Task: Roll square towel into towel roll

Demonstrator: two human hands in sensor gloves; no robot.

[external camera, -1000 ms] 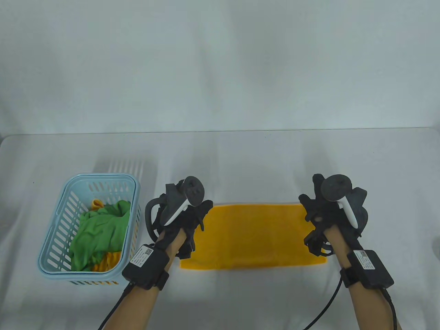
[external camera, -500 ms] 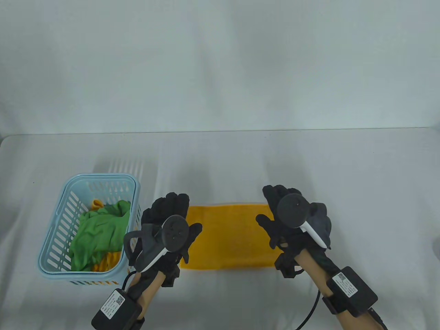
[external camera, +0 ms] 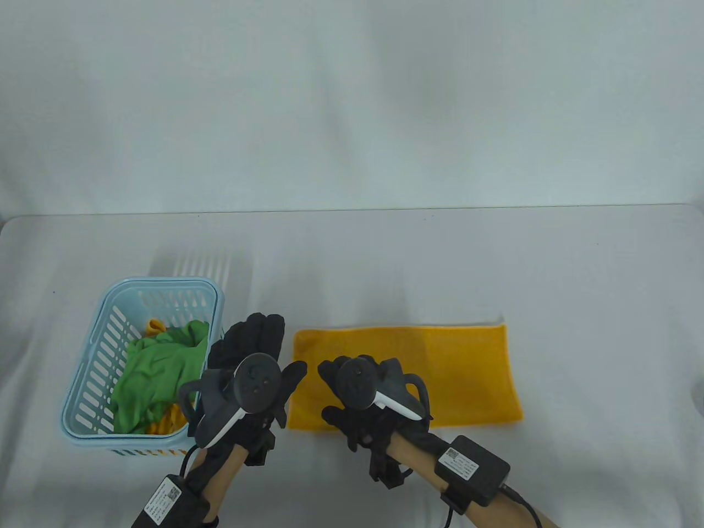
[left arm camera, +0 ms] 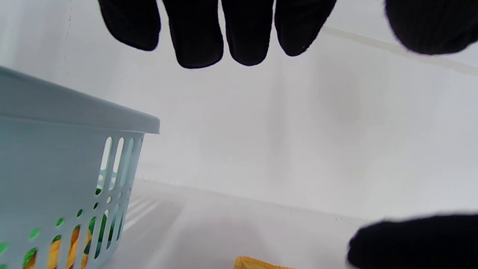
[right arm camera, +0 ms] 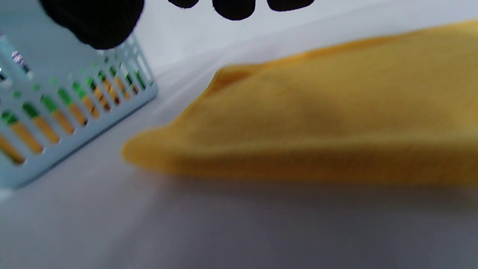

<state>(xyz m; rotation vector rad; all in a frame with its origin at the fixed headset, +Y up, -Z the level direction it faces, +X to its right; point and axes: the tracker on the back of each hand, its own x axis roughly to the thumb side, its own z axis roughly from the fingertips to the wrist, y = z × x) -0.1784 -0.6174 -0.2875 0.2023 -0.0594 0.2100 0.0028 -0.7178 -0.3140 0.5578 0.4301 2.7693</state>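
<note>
A yellow towel [external camera: 440,374], folded into a long rectangle, lies flat on the table. My left hand [external camera: 258,352] is open with its fingers spread. It hovers just left of the towel's left edge, between the towel and the basket. My right hand [external camera: 352,388] is open and sits over the towel's left front part. In the left wrist view only a towel corner [left arm camera: 257,263] shows, below my gloved fingers [left arm camera: 224,33]. In the right wrist view the towel [right arm camera: 317,123] fills the frame, blurred, with my fingertips [right arm camera: 233,9] above it and apart from it.
A light blue slotted basket [external camera: 88,385] stands left of the towel, holding a green cloth [external camera: 159,368] and orange cloth. It also shows in the left wrist view [left arm camera: 56,157] and the right wrist view [right arm camera: 56,123]. White table surface lies behind and right of the towel.
My right hand swept left along the towel from its right end to its left part, uncovering the right end. My left hand drew back and slightly left, off the towel.
</note>
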